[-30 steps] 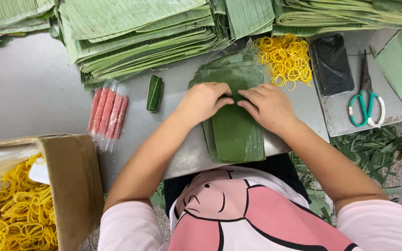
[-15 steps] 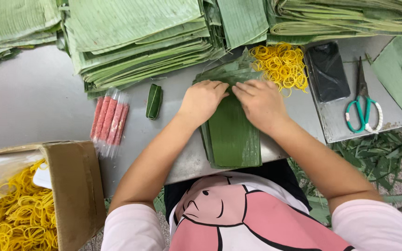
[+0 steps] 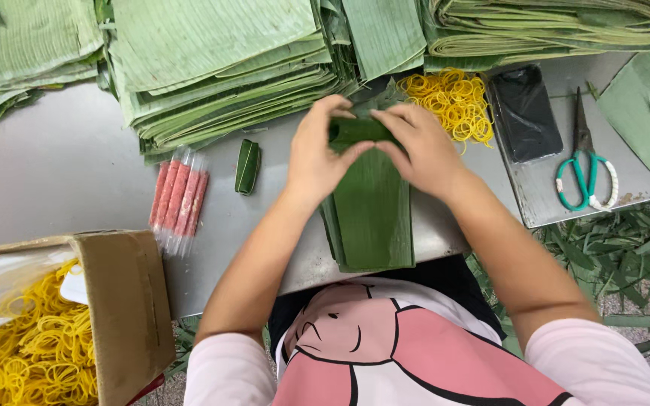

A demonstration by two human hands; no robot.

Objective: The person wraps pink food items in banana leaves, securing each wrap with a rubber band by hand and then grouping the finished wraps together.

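Observation:
My left hand and my right hand meet over a dark green banana leaf strip that lies lengthwise on the metal table. Both hands pinch its far end, which is folded or rolled into a small dark green bundle between the fingers. More leaf strips lie stacked under it. A finished small leaf roll lies to the left of my left hand.
Piles of cut banana leaves fill the far side. Yellow rubber bands, a black phone and green-handled scissors lie right. Packed pink sausages lie left. A cardboard box holds rubber bands. Leaf scraps litter the floor.
My hands have moved away from me along the leaf, rolling its end up into a tighter bundle held between the fingers. The view has shifted slightly.

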